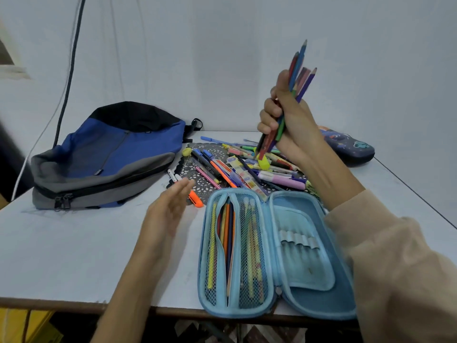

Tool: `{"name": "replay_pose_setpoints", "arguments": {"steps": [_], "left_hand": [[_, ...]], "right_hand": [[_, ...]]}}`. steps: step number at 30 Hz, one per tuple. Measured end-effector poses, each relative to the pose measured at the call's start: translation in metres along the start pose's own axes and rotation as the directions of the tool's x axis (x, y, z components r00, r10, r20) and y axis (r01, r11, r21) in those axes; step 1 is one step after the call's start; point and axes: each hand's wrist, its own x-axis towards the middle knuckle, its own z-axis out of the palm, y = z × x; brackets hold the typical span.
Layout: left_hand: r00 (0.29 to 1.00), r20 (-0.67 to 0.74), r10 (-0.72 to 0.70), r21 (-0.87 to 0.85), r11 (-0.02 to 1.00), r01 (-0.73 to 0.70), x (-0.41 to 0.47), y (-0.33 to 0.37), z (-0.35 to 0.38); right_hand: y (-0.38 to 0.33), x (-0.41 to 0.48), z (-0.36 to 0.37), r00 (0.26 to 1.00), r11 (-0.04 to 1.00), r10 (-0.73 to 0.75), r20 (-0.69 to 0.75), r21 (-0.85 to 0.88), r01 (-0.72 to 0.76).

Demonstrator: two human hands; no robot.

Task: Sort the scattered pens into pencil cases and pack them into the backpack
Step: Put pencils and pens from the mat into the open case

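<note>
Your right hand (pixel 289 125) curls round a bundle of coloured pencils (pixel 300 70), raised over the pen pile (pixel 230 169) near the table's (pixel 74 251) far edge. Your left hand (pixel 168 211) hovers, fingers straight and together, beside the open blue pencil case (pixel 319 303) at the near edge. Pen lettering is unreadable.

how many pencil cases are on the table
2. A light blue pencil case lies open at the near table edge. A dark patterned pencil case lies closed at the far right, partly behind the right hand. Others could be hidden in the backpack.
</note>
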Motion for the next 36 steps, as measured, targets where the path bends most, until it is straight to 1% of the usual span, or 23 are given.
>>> {"name": "replay_pose_setpoints", "arguments": {"steps": [1,2,3,4,5,6,8,10,14,16,18,22,28,30,33,35,36], "left_hand": [[0.998,0.044,-0.033,-0.157,0.987,0.039,0.002,0.002,0.013],[0.99,0.107,-0.088,-0.333,0.935,0.119,0.003,0.004,0.027],[0.971,0.176,-0.162,-0.494,0.839,0.23,0.007,0.004,0.04],[0.94,0.249,-0.234,-0.614,0.713,0.34,0.008,0.007,0.056],[0.91,0.303,-0.283,-0.692,0.591,0.414,0.011,0.006,0.069],[0.889,0.351,-0.293,-0.744,0.489,0.455,0.012,0.007,0.08],[0.875,0.405,-0.263,-0.791,0.379,0.48,0.013,0.007,0.098],[0.873,0.422,-0.246,-0.817,0.314,0.483,0.011,0.009,0.107],[0.875,0.379,-0.301,-0.838,0.289,0.462,0.012,0.003,0.111],[0.873,0.373,-0.314,-0.851,0.259,0.457,0.013,0.0,0.112],[0.871,0.371,-0.321,-0.856,0.245,0.455,0.012,0.0,0.114],[0.875,0.346,-0.339,-0.828,0.329,0.454,0.005,0.005,0.114],[0.877,0.316,-0.363,-0.808,0.382,0.449,-0.001,0.009,0.114],[0.877,0.315,-0.363,-0.811,0.377,0.448,-0.003,0.008,0.114],[0.873,0.326,-0.364,-0.823,0.346,0.451,-0.006,0.008,0.113],[0.871,0.334,-0.36,-0.832,0.321,0.452,-0.006,0.009,0.112],[0.87,0.334,-0.362,-0.835,0.315,0.451,-0.005,0.009,0.112]], "right_hand": [[0.002,-0.004,0.008,0.999,1.0,0.004,0.033,0.017,-0.004],[0.005,-0.008,0.015,0.998,1.0,0.012,0.063,0.024,-0.014],[0.009,-0.012,0.021,0.996,1.0,0.021,0.088,0.013,-0.022],[0.014,-0.017,0.026,0.994,1.0,0.026,0.11,-0.017,-0.024],[0.019,-0.022,0.029,0.991,0.998,0.029,0.132,-0.061,-0.021],[0.024,-0.027,0.032,0.987,0.994,0.032,0.154,-0.104,-0.016],[0.032,-0.035,0.032,0.982,0.985,0.038,0.184,-0.17,-0.006],[0.034,-0.041,0.03,0.984,0.975,0.029,0.178,-0.222,0.011],[0.028,-0.05,0.026,0.983,0.958,0.023,0.181,-0.286,0.03],[0.026,-0.052,0.025,0.983,0.95,0.04,0.178,-0.311,0.017],[0.023,-0.053,0.025,0.98,0.954,0.054,0.191,-0.299,0.006],[0.019,-0.053,0.029,0.971,0.98,0.118,0.208,-0.184,-0.08],[0.024,-0.056,0.032,0.983,0.968,0.108,0.147,-0.24,-0.07],[0.026,-0.055,0.033,0.992,0.969,0.074,0.104,-0.244,-0.046],[0.031,-0.056,0.035,0.998,0.958,-0.034,0.06,-0.284,0.05],[0.033,-0.057,0.036,0.995,0.939,-0.079,0.063,-0.332,0.096],[0.033,-0.057,0.036,0.994,0.931,-0.078,0.071,-0.351,0.098]]}}
